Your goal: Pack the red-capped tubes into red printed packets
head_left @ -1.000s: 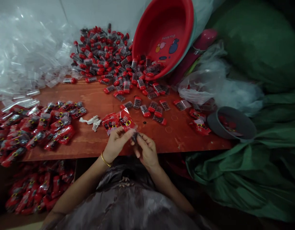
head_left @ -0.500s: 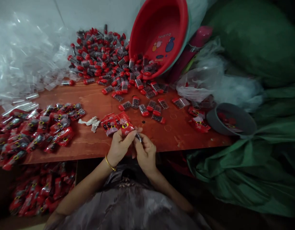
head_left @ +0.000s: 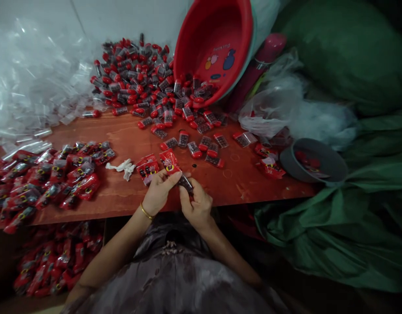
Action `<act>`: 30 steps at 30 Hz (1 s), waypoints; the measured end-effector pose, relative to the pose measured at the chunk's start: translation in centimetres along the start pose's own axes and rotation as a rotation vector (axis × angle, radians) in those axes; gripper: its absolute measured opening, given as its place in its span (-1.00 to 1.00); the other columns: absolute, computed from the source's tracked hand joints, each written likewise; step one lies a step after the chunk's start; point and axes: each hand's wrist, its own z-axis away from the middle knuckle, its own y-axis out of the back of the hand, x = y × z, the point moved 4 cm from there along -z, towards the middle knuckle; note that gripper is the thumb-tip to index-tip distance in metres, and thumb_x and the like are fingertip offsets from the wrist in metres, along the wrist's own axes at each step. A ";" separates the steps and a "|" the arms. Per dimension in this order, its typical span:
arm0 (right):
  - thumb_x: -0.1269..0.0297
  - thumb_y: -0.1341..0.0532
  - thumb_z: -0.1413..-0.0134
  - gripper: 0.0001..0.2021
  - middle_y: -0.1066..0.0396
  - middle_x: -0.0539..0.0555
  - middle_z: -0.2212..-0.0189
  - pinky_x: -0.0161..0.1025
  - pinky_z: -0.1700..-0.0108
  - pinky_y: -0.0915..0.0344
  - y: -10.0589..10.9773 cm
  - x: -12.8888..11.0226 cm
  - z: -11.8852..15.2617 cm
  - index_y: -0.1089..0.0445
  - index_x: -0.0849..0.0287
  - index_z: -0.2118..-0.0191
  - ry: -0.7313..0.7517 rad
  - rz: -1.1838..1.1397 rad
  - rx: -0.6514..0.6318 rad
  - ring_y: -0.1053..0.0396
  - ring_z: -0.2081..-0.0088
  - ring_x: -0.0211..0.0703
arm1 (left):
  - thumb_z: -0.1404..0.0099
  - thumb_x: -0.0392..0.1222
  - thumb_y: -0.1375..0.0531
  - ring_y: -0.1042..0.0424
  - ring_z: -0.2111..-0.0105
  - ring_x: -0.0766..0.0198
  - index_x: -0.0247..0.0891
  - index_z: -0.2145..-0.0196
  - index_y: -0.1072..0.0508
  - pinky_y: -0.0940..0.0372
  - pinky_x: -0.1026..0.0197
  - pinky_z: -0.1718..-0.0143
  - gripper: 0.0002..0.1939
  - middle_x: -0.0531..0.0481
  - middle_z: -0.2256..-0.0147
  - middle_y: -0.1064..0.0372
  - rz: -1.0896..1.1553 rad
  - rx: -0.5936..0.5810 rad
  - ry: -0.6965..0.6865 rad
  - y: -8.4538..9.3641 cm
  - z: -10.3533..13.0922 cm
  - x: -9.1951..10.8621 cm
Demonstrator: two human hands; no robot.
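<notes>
Near the table's front edge, my left hand pinches a red printed packet. My right hand grips a dark, clear-walled tube, whose upper end meets the packet's lower end between my hands. How far the tube sits inside the packet is hidden by my fingers. Another flat red packet lies on the table just beyond my left hand. A crumpled white scrap is to its left. Several red-capped tubes lie beyond my hands.
A red basin leans beside a heap of red-capped tubes. Filled red packets cover the table's left side, with clear empty tubes behind. A grey bowl, plastic bags and green cloth are at the right.
The packet in my left hand has turned more upright and shifted off the flat one. My hands have spread slightly, and more of the dark tube shows between them.
</notes>
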 end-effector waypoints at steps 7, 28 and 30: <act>0.33 -0.06 -0.22 -0.76 -0.53 0.19 0.34 -0.27 0.40 -0.41 0.2 -0.1 -0.2 -0.29 0.25 0.04 0.064 0.081 0.036 -0.50 0.40 -0.13 | 0.11 -0.12 -0.42 -0.45 0.45 0.35 -0.28 0.49 -0.50 -0.33 0.31 0.32 -0.74 0.06 0.49 -0.51 -0.024 0.019 -0.072 -1.0 0.9 -0.6; 0.35 -0.10 -0.21 -0.73 -0.49 0.15 0.42 -0.17 0.27 -0.39 -0.3 -0.2 -0.1 -0.24 0.30 0.00 0.234 0.090 0.047 -0.44 0.41 -0.11 | -0.02 -0.01 -0.33 -0.50 0.36 0.24 -0.28 0.38 -0.45 -0.35 0.24 0.29 -0.70 -0.03 0.40 -0.54 0.035 0.096 -0.075 -1.6 1.2 -0.7; 0.35 -0.13 -0.19 -0.70 -0.51 0.17 0.40 -0.17 0.25 -0.40 -0.5 -0.4 -0.1 -0.24 0.31 -0.03 0.228 0.076 0.050 -0.45 0.39 -0.09 | -0.05 0.07 -0.30 -0.49 0.44 0.23 -0.31 0.47 -0.46 -0.34 0.24 0.38 -0.66 -0.05 0.48 -0.53 0.021 0.115 -0.047 -1.5 0.9 -0.6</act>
